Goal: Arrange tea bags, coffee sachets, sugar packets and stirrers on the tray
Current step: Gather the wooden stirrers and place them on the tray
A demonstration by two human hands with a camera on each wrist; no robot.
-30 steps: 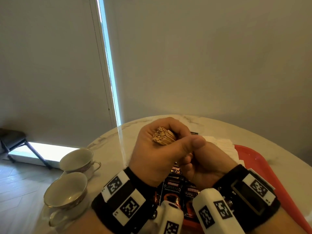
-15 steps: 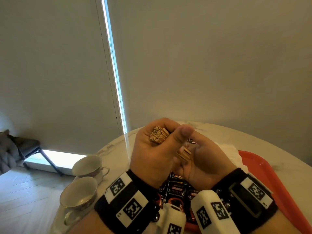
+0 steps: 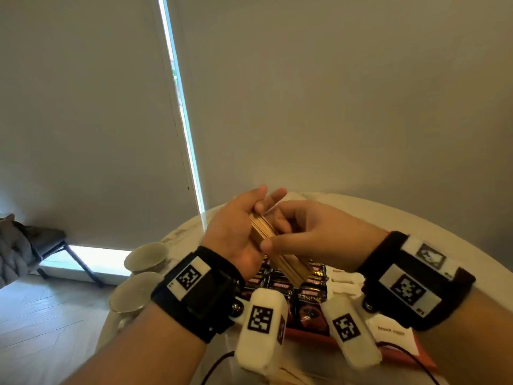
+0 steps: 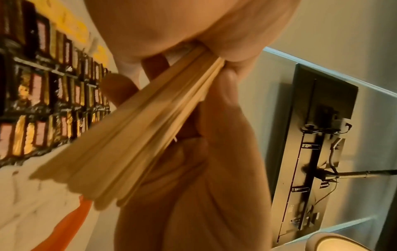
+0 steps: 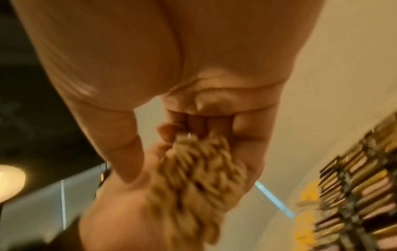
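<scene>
A thick bundle of wooden stirrers (image 3: 280,251) is held in the air over the tray, slanting down toward me. My left hand (image 3: 249,218) cradles its far end, with fingertips curled over the top. My right hand (image 3: 273,234) grips the bundle from the right, thumb across its near side. The left wrist view shows the stirrers (image 4: 133,135) fanning out from between both hands. In the right wrist view their blurred ends (image 5: 193,178) point at the camera. Black coffee sachets (image 3: 311,295) lie in rows on the red tray (image 3: 311,336) beneath, with white packets (image 3: 347,284) to their right.
Two empty cups (image 3: 145,257) (image 3: 133,295) stand at the left edge of the round marble table (image 3: 416,218). A white labelled packet (image 3: 394,332) lies on the tray's near right. A dark chair (image 3: 47,240) stands on the floor at far left.
The bundle, earlier upright in my left fist, now lies slanted toward me. My right hand has come round to its right side and taken hold; my left fingers have loosened.
</scene>
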